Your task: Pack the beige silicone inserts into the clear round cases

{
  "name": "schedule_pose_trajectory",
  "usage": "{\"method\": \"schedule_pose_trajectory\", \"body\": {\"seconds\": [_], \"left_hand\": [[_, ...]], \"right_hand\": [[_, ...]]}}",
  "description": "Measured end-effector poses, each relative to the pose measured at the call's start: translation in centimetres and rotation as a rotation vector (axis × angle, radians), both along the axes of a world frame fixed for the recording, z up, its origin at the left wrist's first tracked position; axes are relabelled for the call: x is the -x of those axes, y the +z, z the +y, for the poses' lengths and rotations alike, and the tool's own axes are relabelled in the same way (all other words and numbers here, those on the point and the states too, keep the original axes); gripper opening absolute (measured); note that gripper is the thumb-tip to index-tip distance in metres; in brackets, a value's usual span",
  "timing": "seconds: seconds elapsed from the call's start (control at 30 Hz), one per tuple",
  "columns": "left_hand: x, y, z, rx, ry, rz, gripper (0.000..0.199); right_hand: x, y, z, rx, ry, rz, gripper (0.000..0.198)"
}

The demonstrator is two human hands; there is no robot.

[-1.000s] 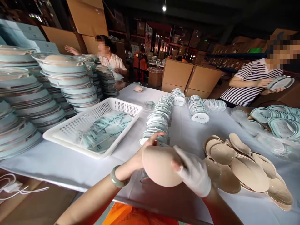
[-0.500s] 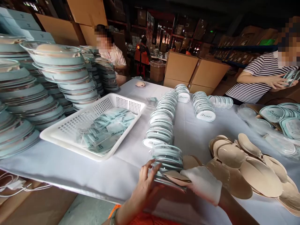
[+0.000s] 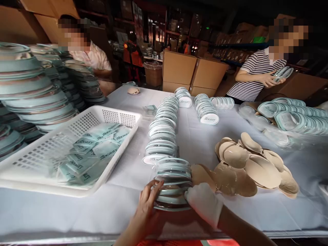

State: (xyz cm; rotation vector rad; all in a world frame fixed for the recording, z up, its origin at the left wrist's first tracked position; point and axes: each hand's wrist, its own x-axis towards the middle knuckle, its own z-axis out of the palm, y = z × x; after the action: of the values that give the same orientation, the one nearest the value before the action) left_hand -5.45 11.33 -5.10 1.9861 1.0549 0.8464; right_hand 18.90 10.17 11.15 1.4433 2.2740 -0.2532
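A row of clear plastic cases with pale blue rims (image 3: 174, 167) stands on edge in front of me. My left hand (image 3: 146, 201), bare, grips the left edge of the nearest plastic case (image 3: 171, 205), fingers bent over its rim. At the right edge of the same cases, my right hand (image 3: 205, 201), in a white glove, is closed with its fingertips against the rims. A beige bra cup (image 3: 173, 187) shows between the rims there. More beige bra cups (image 3: 261, 171) lie piled to the right of my gloved hand.
A white basket (image 3: 102, 184) with printed sachets stands at left, beside tall stacks of filled cases (image 3: 36, 89). Further rows of cases (image 3: 208, 118) stand ahead and at right. Two people work across the table; one in a striped shirt (image 3: 252, 77) holds cases. Cartons (image 3: 179, 68) stand behind.
My right hand has brought the bra cup in among the cases, and the cup now sits between the rims. My left hand stays at the cases' left edge. The view has swung right.
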Motion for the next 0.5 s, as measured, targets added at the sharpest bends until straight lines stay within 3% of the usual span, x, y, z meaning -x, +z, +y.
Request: {"method": "schedule_pose_trajectory", "body": {"seconds": [0.07,0.1,0.17,0.23,0.37,0.43,0.5], "left_hand": [[0.0,0.1,0.3,0.005,0.026,0.006,0.087],[0.0,0.0,0.4,0.013,0.044,0.003,0.086],[-0.2,-0.2,0.5,0.018,0.067,-0.011,0.082],[-0.3,-0.2,0.4,0.009,0.062,-0.015,0.079],[0.9,1.7,-0.1,-0.055,0.052,-0.007,0.085],[3.0,4.3,1.0,-0.169,0.083,-0.009,0.083],[6.0,7.7,3.7,-0.309,0.172,0.023,0.070]], "right_hand": [[-2.8,0.7,0.6,0.057,0.017,0.255,0.029],[-4.3,1.1,1.1,0.001,-0.047,0.379,0.028],[-6.3,1.5,2.1,-0.246,-0.282,0.475,0.031],[-6.5,0.7,3.0,-0.342,-0.417,0.306,0.045],[-3.8,-3.3,3.3,-0.121,-0.262,-0.075,0.083],[-3.9,-5.0,3.0,-0.149,-0.265,-0.141,0.079],[-5.7,-6.1,3.0,-0.191,-0.220,-0.163,0.057]]}}
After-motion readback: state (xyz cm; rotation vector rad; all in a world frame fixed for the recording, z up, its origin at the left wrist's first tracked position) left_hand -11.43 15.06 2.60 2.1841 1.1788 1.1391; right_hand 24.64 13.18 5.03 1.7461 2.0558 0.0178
